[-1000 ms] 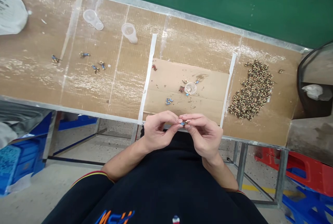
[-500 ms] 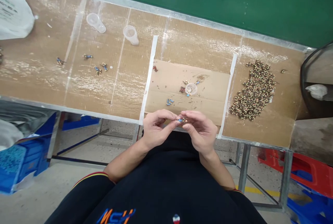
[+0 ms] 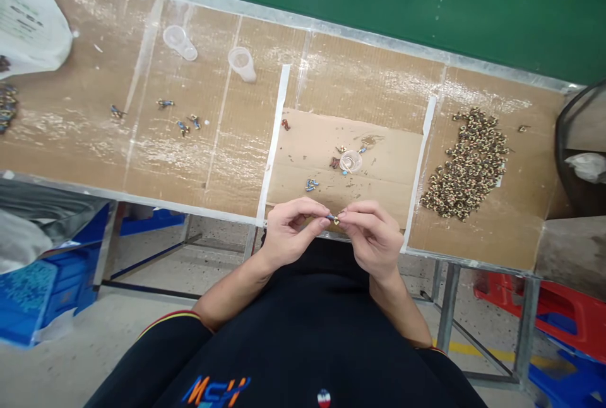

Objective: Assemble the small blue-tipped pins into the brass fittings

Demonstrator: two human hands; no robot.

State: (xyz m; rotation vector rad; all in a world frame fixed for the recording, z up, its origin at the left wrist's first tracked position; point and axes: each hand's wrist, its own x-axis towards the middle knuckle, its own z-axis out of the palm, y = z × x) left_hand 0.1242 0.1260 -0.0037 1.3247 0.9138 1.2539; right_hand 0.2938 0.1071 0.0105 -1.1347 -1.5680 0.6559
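I have both hands up at the near edge of the bench, fingertips meeting. My left hand (image 3: 288,234) pinches a tiny blue-ended piece (image 3: 330,216) between thumb and forefinger; my right hand (image 3: 374,237) pinches a tiny brass-coloured fitting (image 3: 337,221) against it, the two touching. Whether they are already joined is too small to tell.

Just beyond the hands lies a taped-down rectangle of plain cardboard (image 3: 388,171), and on it a small clear round plastic cap (image 3: 351,160) with a few loose red and blue bits around it, plus a little cluster of blue pieces (image 3: 310,184) nearer to me.

To the right, a large heap of brass-coloured fittings (image 3: 468,165) sits on the tape-covered cardboard benchtop (image 3: 227,149); judging by its size, most of the work is left. To the far left, a handful of scattered blue-and-brass pieces (image 3: 182,125) lie apart, seemingly finished, so only a few look done. Two clear plastic cups (image 3: 180,42) lie tipped over beyond them, and a white plastic bag (image 3: 28,23) sits at the far left corner.
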